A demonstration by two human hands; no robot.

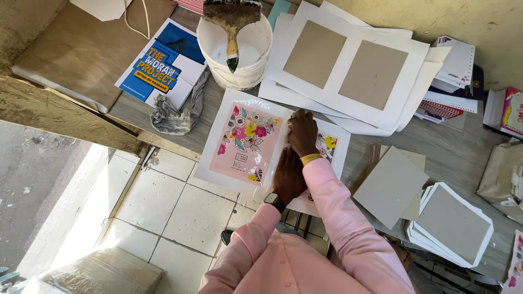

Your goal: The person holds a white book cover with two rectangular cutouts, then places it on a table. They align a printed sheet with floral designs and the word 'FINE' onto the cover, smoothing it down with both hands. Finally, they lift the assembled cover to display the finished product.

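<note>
On the grey worktable (447, 152), the pink floral printed cover sheet (246, 144) lies flat near the front edge, just below the white glue bucket (239, 54) with the wide brush (232, 22) resting across its rim; a crumpled grey rag (177, 111) and a blue-and-white booklet (163, 62) lie to its left. The sheet's long axis runs left to right across the view, slightly tilted, and its floral panel on the left is uncovered. The left hand (289, 175) lies flat, palm down, on the sheet near the centre fold, fingers extended and closed on nothing; a dark watch is on that wrist. The right hand (302, 133) sits directly beyond it, also pressed flat on the sheet, gripping nothing, with a yellow band at the wrist. Both hands touch the sheet at its middle, so the exposed panel lies to their left. Further right, white sheets with grey boards (348, 71) are stacked, and loose grey boards (389, 185) lie near the table edge.
</note>
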